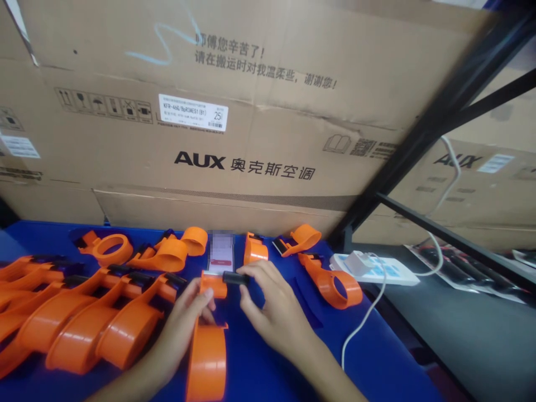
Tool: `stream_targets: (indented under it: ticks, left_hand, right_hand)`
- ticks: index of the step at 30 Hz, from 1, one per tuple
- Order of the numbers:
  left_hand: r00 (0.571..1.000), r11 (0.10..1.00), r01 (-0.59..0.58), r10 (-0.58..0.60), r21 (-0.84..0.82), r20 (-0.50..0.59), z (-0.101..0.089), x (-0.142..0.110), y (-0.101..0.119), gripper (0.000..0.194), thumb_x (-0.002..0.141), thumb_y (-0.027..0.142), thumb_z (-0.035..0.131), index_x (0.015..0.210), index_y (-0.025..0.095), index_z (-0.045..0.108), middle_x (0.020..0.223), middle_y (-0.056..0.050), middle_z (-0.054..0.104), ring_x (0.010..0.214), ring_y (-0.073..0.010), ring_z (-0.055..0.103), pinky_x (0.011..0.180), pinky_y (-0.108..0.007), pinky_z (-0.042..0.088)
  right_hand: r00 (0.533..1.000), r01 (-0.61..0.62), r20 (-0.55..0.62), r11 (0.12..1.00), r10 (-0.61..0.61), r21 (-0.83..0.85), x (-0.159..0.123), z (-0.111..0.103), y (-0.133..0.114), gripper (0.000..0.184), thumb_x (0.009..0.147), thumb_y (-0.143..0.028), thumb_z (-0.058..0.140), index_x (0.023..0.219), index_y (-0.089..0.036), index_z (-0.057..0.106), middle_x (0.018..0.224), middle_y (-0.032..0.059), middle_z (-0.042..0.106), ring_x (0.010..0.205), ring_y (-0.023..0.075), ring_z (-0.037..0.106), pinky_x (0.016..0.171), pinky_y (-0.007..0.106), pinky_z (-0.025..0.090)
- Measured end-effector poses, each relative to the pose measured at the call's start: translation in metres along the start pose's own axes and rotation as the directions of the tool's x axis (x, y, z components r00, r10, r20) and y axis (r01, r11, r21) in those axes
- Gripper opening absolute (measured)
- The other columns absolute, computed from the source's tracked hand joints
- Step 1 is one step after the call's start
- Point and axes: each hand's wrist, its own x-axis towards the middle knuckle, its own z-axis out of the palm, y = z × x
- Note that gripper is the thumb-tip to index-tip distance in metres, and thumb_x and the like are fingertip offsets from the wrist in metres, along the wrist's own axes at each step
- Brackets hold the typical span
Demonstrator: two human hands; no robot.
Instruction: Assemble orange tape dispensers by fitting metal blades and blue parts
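On the blue table [268, 368] my left hand [184, 324] grips an orange plastic dispenser body [208, 352] near its narrow top end. My right hand [272, 304] pinches a small black roller [235, 278] against that top end, with its fingers curled round the part. Both hands are closed on their parts.
A row of orange dispenser bodies [84, 324] lies at the left, and more of them [330, 282] are scattered behind and to the right. A phone [220, 252] stands behind the hands. A white power strip [372, 268] with a cable sits right. Cardboard boxes [234, 111] form the back wall.
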Motion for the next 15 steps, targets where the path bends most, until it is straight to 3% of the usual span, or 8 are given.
stream_targets:
  ticks: [3, 8, 12, 15]
  left_hand:
    - [0.998, 0.995, -0.024, 0.019, 0.092, 0.056, 0.001, -0.004, 0.001, 0.032, 0.083, 0.049, 0.075, 0.098, 0.02, 0.068, 0.078, -0.001, 0.066, 0.062, -0.0153, 0.059, 0.064, -0.028, 0.051]
    - [0.994, 0.985, -0.021, 0.003, 0.171, 0.109, 0.003, -0.008, 0.006, 0.037, 0.082, 0.047, 0.077, 0.109, 0.022, 0.07, 0.079, -0.001, 0.069, 0.067, -0.0177, 0.063, 0.066, -0.027, 0.052]
    - [0.989, 0.993, -0.006, -0.01, 0.115, 0.146, 0.004, -0.008, 0.005, 0.037, 0.083, 0.045, 0.077, 0.111, 0.022, 0.068, 0.08, -0.001, 0.068, 0.065, -0.0171, 0.064, 0.069, -0.031, 0.056]
    - [0.983, 0.998, 0.064, -0.067, 0.022, 0.173, 0.004, -0.006, 0.003, 0.035, 0.084, 0.046, 0.077, 0.106, 0.021, 0.067, 0.075, -0.001, 0.067, 0.058, -0.017, 0.065, 0.061, -0.03, 0.056]
  right_hand:
    - [0.999, 0.052, 0.015, 0.997, -0.052, 0.051, -0.004, 0.007, -0.007, 0.025, 0.096, -0.017, 0.054, 0.117, -0.024, 0.063, 0.116, 0.01, 0.064, 0.108, 0.0244, 0.062, 0.091, 0.039, 0.055]
    - [0.997, 0.021, 0.07, 0.999, -0.024, 0.042, -0.008, 0.017, -0.008, 0.022, 0.098, -0.021, 0.053, 0.117, -0.024, 0.064, 0.11, 0.0093, 0.061, 0.102, 0.0241, 0.062, 0.084, 0.038, 0.057]
    - [0.997, 0.022, 0.072, 0.997, -0.028, 0.076, -0.009, 0.016, -0.008, 0.024, 0.1, -0.023, 0.052, 0.12, -0.025, 0.064, 0.109, 0.0089, 0.06, 0.102, 0.023, 0.063, 0.084, 0.036, 0.057]
    - [0.995, 0.031, 0.091, 0.993, -0.041, 0.11, -0.009, 0.015, -0.013, 0.026, 0.1, -0.023, 0.052, 0.122, -0.026, 0.065, 0.111, 0.0089, 0.061, 0.103, 0.0226, 0.064, 0.086, 0.036, 0.057]
